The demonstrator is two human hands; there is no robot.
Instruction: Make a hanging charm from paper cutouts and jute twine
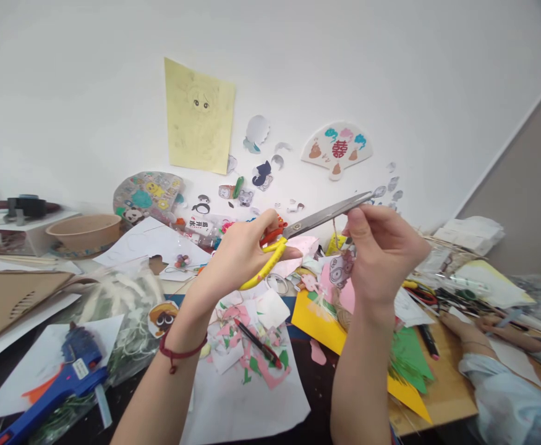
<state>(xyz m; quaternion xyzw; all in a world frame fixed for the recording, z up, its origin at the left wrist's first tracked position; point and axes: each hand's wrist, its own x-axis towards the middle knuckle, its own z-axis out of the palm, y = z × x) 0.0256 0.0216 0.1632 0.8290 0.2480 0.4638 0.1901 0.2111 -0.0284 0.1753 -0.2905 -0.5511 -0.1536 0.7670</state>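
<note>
Raised over the desk, my left hand [247, 247] is closed round the red and yellow handles of a pair of scissors [326, 214]. The metal blades point right, towards my right hand [381, 247], with their tips close to its thumb and fingers. That hand is pinched shut near the tips, by the top of a thin string that runs down from the blades. At the string's lower end, beside my right palm, is a small paper cutout [341, 269] with a drawn figure. White paper [251, 408] strewn with pink and green scraps lies below, a red and black pen [257, 343] on it.
A blue glue gun [73, 371] lies at the lower left, near a plastic bag [133, 315] and brown cardboard [15, 303]. Yellow card [319, 321] and green paper [409, 358] are on the right. Another person's hands [465, 334] rest at the far right. Behind stands a white wall with pictures.
</note>
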